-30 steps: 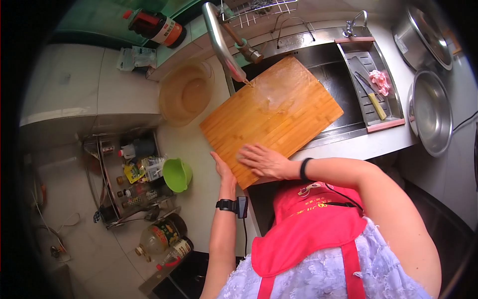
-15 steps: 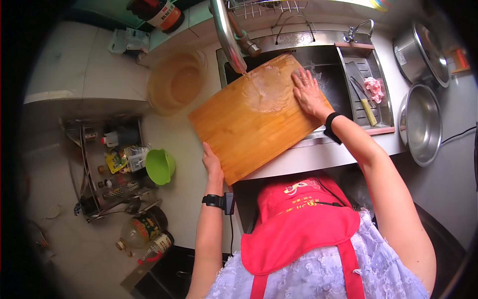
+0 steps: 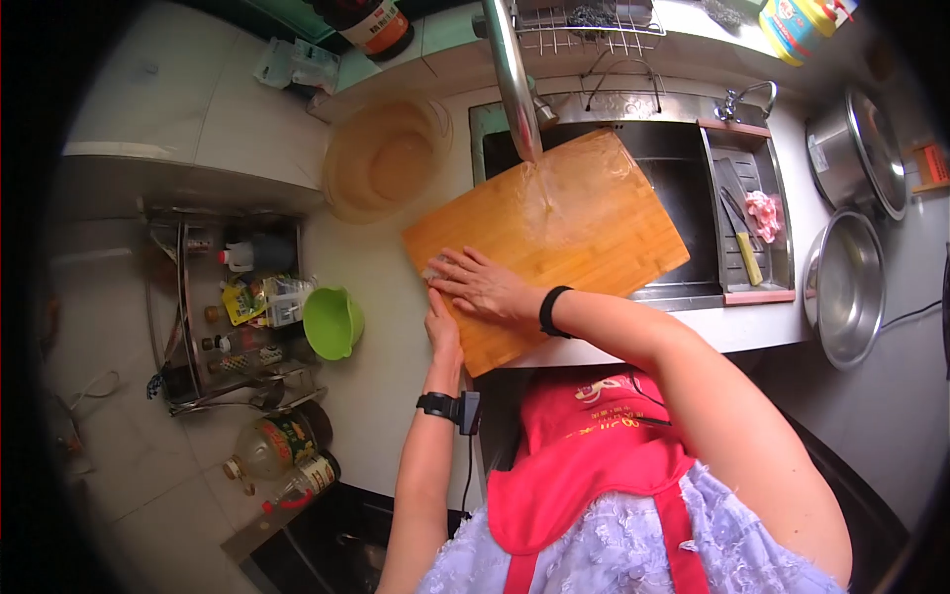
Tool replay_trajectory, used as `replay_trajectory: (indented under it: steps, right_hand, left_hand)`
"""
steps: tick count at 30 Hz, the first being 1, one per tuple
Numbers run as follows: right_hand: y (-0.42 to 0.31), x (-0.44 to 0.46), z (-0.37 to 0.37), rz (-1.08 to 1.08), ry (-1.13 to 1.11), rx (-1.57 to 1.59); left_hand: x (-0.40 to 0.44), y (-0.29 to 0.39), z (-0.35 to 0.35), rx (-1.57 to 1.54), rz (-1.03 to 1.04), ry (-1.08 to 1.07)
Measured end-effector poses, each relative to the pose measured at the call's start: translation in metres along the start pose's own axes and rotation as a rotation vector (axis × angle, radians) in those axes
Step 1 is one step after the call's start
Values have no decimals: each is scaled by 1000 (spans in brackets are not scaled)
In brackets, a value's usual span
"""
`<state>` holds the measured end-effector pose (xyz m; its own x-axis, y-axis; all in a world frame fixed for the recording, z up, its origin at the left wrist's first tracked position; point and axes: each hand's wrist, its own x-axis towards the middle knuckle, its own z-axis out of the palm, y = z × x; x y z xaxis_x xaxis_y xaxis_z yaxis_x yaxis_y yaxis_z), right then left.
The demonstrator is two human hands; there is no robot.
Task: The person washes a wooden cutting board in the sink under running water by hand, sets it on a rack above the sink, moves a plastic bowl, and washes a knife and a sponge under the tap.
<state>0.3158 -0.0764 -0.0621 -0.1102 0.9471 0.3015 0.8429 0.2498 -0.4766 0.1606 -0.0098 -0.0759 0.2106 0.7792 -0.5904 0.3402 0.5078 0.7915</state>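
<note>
A wooden cutting board (image 3: pixel 554 228) lies tilted over the sink (image 3: pixel 683 188), its lower left part reaching past the counter edge. Water runs from the faucet (image 3: pixel 517 99) onto its upper part and spreads in a sheet. My left hand (image 3: pixel 442 332) grips the board's left edge near the bottom corner, its fingers partly hidden. Flat on the board beside it, my right hand (image 3: pixel 485 287) has its fingers stretched toward the left edge. A small pale patch shows by the right fingertips; I cannot tell what it is.
Right of the sink basin, a drain tray (image 3: pixel 757 233) holds a knife (image 3: pixel 747 252) and a pink crumpled thing (image 3: pixel 763 215). A steel basin (image 3: pixel 844 287) and a pot (image 3: pixel 856 153) stand farther right. Leftward are a green bowl (image 3: pixel 332 324), a plastic tub (image 3: pixel 386 163) and bottles (image 3: pixel 277 445).
My right hand has slid from the board's upper right edge across to its left edge, near my left hand. The left hand still holds the edge. The camera view has shifted slightly.
</note>
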Motion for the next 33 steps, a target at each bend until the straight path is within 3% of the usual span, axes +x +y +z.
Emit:
replay_trajectory:
  steps: [4, 6, 10, 12, 15, 18, 19, 20, 27, 31, 33]
  right_hand:
    - [63, 4, -13, 144, 48, -49]
    - [112, -24, -30, 157, 253, -253]
    - [179, -93, -73, 666, 170, -467]
    - [198, -120, -91, 867, 203, -387]
    - [191, -117, -82, 910, 245, -431]
    - [170, -96, -46, 658, 314, -472]
    - [147, -86, -49, 612, 265, -343]
    - [116, -75, -52, 567, 211, -213]
    - [-2, -42, -11, 329, 123, -174]
    - [1, -91, -29, 285, 19, 13]
    - [46, -137, -42, 333, 149, -63]
  left_hand:
    - [-5, -5, 3, 157, 59, 119]
    - [-9, -6, 5, 142, 70, 115]
    - [-22, 6, 11, 114, 87, 119]
    - [-10, -3, 7, 88, 114, 89]
    - [-9, -1, 5, 66, 33, 43]
    - [-6, -2, 0, 162, 25, 103]
    - [-1, -5, 3, 206, 46, 129]
    - [-4, -5, 4, 179, 45, 118]
    - [-14, 7, 8, 5, 2, 47]
    - [-2, -6, 0, 45, 16, 42]
    - [-15, 4, 7, 52, 1, 63]
